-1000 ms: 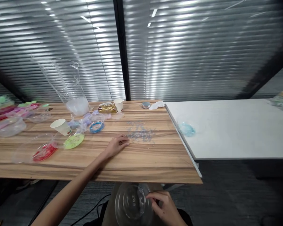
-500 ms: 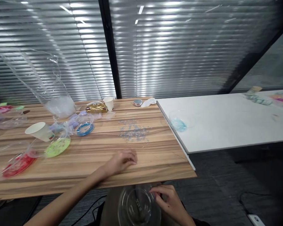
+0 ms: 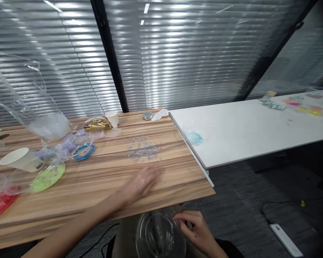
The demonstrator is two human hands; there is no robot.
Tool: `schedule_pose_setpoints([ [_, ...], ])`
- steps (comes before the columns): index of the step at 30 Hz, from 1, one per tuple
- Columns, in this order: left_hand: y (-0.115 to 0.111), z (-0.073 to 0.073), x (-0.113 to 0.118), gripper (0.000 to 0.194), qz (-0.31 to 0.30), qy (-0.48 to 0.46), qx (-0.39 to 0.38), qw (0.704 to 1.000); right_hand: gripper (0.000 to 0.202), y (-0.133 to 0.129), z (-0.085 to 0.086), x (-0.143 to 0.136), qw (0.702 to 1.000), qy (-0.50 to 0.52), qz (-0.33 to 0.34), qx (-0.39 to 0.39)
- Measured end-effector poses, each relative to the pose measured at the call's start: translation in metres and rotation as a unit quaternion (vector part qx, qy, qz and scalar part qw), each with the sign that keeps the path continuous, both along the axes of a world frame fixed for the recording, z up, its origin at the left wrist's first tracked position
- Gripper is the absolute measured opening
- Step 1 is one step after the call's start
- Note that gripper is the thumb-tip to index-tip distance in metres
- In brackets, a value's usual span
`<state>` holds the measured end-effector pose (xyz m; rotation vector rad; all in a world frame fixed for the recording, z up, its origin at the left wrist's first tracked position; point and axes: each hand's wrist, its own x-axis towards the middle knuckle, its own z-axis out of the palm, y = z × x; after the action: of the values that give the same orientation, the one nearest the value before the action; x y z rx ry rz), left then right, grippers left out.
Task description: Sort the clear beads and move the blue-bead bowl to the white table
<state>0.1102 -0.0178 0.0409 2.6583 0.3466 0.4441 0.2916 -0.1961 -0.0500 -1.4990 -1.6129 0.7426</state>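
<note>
Palm down over the wooden table (image 3: 102, 193), my left hand (image 3: 141, 182) is slightly blurred, its fingers stretched out and holding nothing I can see. Just beyond its fingertips lies a scatter of small, thin, clear-bluish pieces (image 3: 144, 151). Below the table's front edge, my right hand (image 3: 196, 227) pinches the rim of a round transparent plastic container (image 3: 158, 236) over my lap. No contents can be made out inside the container.
On the left are a tilted paper cup (image 3: 21, 159) and clear dishes with green (image 3: 48, 177), red (image 3: 1, 204) and blue (image 3: 84, 152) contents. A clear bag (image 3: 50, 125), gold packet (image 3: 97, 124) and upright cup (image 3: 112, 119) stand behind. Rightward, a white table (image 3: 231, 132) holds a light-blue dish (image 3: 193, 137).
My left hand has moved forward and a little right toward the small pieces, its fingers straightening. My right hand keeps hold of the container. The view has turned to the right.
</note>
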Motion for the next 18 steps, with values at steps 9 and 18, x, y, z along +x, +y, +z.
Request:
schedule_pose_setpoints([
  [9,0.026,-0.023,0.009,0.040,0.076,0.040,0.174,0.981,0.024,-0.004,-0.001,0.005,0.999,-0.012,-0.024,0.016],
  [18,0.026,-0.021,0.005,0.040,0.042,0.031,0.180,0.982,0.022,0.002,0.007,0.006,0.997,-0.028,-0.049,0.050],
])
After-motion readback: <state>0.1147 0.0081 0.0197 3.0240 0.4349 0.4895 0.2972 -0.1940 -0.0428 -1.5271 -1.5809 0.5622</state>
